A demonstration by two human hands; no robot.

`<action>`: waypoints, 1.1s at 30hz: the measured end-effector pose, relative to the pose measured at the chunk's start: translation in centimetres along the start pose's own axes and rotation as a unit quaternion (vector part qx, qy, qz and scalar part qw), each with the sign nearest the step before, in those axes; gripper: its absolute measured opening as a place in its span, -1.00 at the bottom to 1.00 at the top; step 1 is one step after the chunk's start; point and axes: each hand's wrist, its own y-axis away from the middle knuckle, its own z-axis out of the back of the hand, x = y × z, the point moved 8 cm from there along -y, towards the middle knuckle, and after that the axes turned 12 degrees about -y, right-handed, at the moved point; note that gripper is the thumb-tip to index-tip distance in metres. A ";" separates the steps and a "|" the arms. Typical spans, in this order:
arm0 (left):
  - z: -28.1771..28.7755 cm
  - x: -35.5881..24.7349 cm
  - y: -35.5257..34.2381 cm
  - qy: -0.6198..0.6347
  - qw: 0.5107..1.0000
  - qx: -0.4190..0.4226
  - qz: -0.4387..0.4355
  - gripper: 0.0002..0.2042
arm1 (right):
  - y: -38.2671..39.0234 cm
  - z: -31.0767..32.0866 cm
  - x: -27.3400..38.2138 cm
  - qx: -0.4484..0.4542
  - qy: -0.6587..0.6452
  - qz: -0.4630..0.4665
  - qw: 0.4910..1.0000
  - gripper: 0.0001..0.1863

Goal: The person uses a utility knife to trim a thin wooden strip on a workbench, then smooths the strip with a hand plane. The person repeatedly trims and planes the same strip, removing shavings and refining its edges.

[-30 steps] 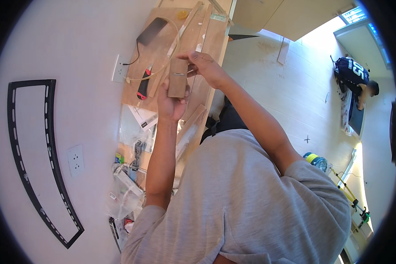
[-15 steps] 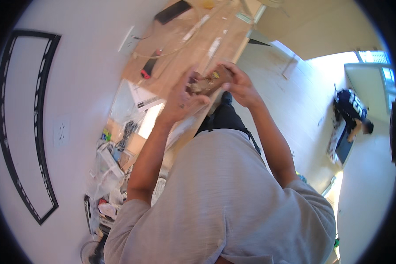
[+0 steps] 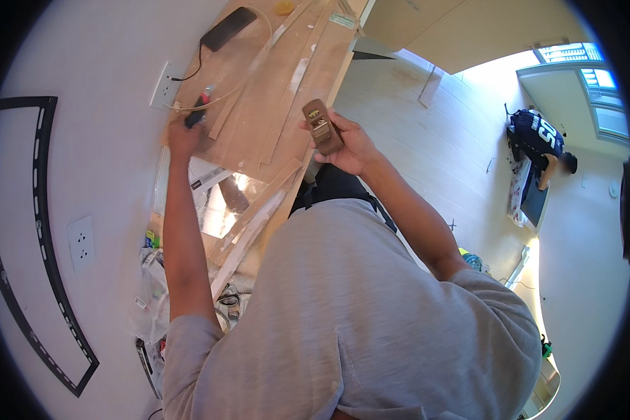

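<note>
My right hand (image 3: 348, 143) is wrapped round a small brown wooden hand plane (image 3: 320, 126) with brass-coloured metal in its opening, held over the workbench's right edge. At the left side of the wooden workbench (image 3: 287, 70), my left hand (image 3: 185, 133) grips the lower end of a red and black utility knife (image 3: 199, 110), its fingers partly hidden. Thin wooden strips (image 3: 280, 126) lie right of the knife. A black phone-like device (image 3: 227, 26) with a cable sits farther back, plugged toward a wall socket (image 3: 164, 87).
A co-worker (image 3: 539, 140) bends over a long dark panel at the far right, on the pale floor (image 3: 441, 175). A cream cabinet (image 3: 455, 28) stands at top right. Plastic bags (image 3: 147, 287) and clutter lie low left. A black frame (image 3: 49, 266) is on the left wall.
My left hand has let go of the plane and moved left onto the knife. My right hand now holds the plane alone, turned so its opening faces up.
</note>
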 end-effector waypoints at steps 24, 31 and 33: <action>12.8 -16.4 16.5 0.401 0.913 0.063 0.026 -0.61 | 1.4 -15.0 4.1 0.003 0.749 0.326 0.577 0.03; 13.8 -17.5 16.3 0.345 0.937 0.043 -0.022 -0.64 | 1.2 -14.8 4.0 0.016 0.750 0.335 0.570 0.00; 14.6 -17.6 16.2 0.322 0.945 0.048 -0.039 -0.65 | 1.1 -14.8 4.0 0.026 0.763 0.337 0.551 -0.01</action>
